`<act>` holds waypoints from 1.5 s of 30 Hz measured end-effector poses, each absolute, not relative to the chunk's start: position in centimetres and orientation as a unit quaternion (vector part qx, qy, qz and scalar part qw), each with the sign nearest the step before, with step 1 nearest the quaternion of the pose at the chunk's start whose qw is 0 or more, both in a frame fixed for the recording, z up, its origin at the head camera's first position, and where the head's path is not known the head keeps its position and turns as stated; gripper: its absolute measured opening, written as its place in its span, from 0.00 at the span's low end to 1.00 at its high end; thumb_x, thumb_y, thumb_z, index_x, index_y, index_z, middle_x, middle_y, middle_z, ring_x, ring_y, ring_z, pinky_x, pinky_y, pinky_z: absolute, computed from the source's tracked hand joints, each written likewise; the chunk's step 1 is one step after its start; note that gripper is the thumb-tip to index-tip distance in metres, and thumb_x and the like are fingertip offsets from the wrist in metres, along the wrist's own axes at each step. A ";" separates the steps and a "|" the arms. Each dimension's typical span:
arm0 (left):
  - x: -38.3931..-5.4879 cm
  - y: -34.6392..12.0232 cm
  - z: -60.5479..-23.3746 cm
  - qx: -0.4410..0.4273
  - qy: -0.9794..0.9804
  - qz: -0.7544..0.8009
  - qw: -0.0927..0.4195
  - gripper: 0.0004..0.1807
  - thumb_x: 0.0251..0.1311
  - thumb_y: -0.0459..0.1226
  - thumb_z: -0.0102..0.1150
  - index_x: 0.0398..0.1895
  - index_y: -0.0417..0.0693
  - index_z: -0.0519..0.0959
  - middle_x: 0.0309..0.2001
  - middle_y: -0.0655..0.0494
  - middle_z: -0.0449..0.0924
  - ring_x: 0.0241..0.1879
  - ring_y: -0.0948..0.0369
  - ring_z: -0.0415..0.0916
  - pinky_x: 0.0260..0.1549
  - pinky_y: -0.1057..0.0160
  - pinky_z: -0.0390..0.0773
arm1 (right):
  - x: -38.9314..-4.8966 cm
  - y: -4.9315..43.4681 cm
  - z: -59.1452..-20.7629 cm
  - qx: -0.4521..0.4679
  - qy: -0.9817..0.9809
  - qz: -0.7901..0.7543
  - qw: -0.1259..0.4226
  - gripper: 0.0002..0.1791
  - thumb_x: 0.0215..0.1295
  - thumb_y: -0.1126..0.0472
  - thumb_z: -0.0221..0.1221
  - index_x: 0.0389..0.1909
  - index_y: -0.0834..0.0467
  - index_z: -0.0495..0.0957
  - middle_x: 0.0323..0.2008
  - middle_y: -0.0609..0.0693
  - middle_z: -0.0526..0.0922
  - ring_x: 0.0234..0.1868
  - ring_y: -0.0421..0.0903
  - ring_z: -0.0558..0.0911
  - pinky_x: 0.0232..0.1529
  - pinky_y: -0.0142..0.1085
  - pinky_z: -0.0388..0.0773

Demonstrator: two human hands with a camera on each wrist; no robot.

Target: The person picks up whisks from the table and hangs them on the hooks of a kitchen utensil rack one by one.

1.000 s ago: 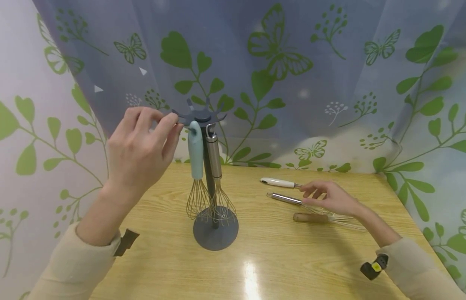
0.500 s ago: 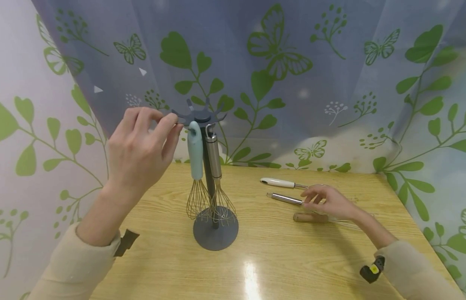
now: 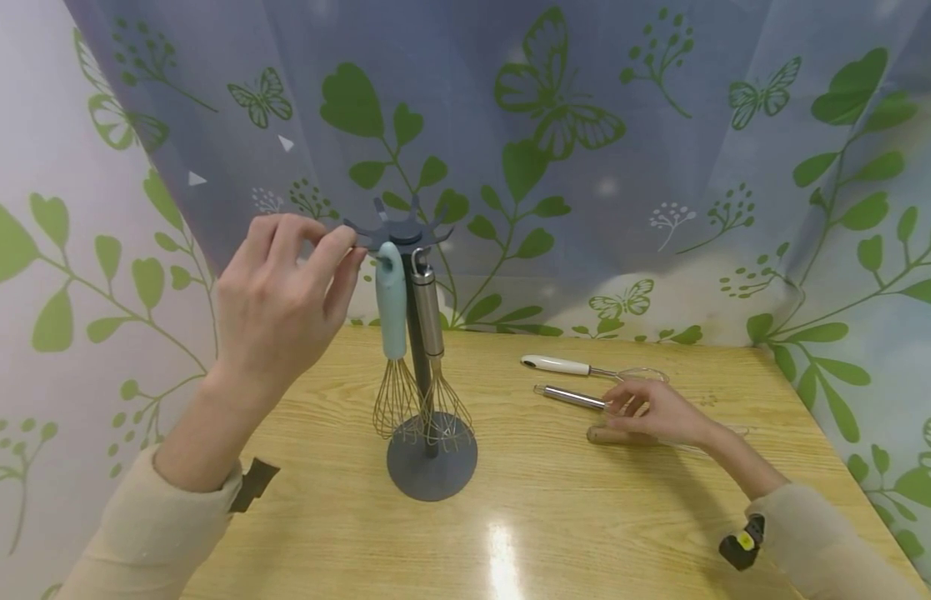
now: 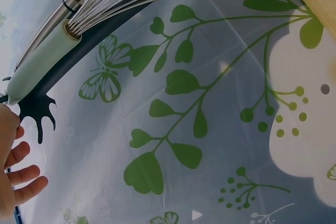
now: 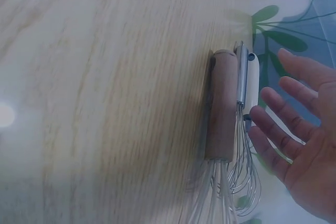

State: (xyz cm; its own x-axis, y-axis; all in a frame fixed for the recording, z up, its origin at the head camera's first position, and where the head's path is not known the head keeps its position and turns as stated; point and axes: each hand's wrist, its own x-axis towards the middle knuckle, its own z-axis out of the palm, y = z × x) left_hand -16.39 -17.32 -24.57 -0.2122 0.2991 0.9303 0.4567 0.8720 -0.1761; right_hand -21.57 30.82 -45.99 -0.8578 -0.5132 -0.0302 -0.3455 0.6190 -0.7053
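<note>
A dark grey utensil stand [image 3: 432, 475] with a ring of hooks on top stands on the table. My left hand [image 3: 281, 292] pinches the tip of one hook between thumb and finger. From the stand hang a light blue-handled whisk [image 3: 392, 308] and a steel-handled whisk [image 3: 429, 312], side by side. My right hand [image 3: 663, 412] hovers over the lying whisks, fingers loosely bent and holding nothing; the right wrist view shows it apart from them. Below it lie a wooden-handled whisk [image 5: 223, 108], a steel whisk [image 3: 573, 397] and a white-handled whisk [image 3: 558, 365].
The wood-grain table [image 3: 570, 517] ends at a patterned cloth [image 3: 465, 100] behind, printed with leaves and butterflies. Patterned cloth also hangs to the left and right. A glare spot shows near the table's front.
My right hand has shifted slightly toward me, uncovering the white-handled whisk's wires and covering more of the wooden handle. The left hand and the stand have stayed put.
</note>
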 end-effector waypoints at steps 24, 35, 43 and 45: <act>-16.5 -17.3 -24.7 -0.239 -0.773 -0.074 0.584 0.08 0.74 0.38 0.59 0.42 0.43 0.82 0.35 0.42 0.81 0.41 0.41 0.78 0.27 0.46 0.80 | -21.4 31.3 -47.6 -0.201 0.913 -0.334 0.118 0.27 0.62 0.48 0.74 0.57 0.57 0.84 0.50 0.54 0.88 0.46 0.45 0.86 0.45 0.33 0.85; -16.6 -17.2 -24.7 -0.240 -0.770 -0.083 0.585 0.07 0.72 0.38 0.61 0.42 0.43 0.82 0.35 0.42 0.81 0.41 0.41 0.78 0.28 0.46 0.80 | -21.4 31.3 -47.7 -0.228 0.908 -0.333 0.112 0.26 0.64 0.51 0.73 0.58 0.61 0.83 0.48 0.55 0.89 0.44 0.43 0.87 0.45 0.31 0.86; -16.5 -17.2 -24.8 -0.240 -0.771 -0.085 0.584 0.07 0.72 0.38 0.61 0.43 0.43 0.82 0.36 0.42 0.81 0.42 0.41 0.78 0.28 0.46 0.80 | -20.9 31.0 -47.5 -0.231 0.909 -0.324 0.124 0.29 0.64 0.49 0.73 0.59 0.63 0.82 0.47 0.55 0.89 0.42 0.41 0.86 0.42 0.31 0.86; -16.5 -17.2 -24.8 -0.240 -0.773 -0.087 0.581 0.07 0.72 0.38 0.61 0.43 0.43 0.82 0.36 0.42 0.81 0.42 0.41 0.78 0.28 0.46 0.80 | -20.8 30.9 -47.6 -0.231 0.911 -0.319 0.123 0.28 0.64 0.48 0.73 0.59 0.62 0.82 0.47 0.54 0.89 0.42 0.40 0.86 0.41 0.31 0.86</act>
State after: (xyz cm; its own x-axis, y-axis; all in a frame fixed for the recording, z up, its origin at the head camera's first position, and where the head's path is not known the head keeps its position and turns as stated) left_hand -16.53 -17.23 -24.79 -0.2088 0.2695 0.9401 0.4717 0.8698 -0.1445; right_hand -20.83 30.87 -47.58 -0.8629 -0.4996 -0.0760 -0.3426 0.6889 -0.6387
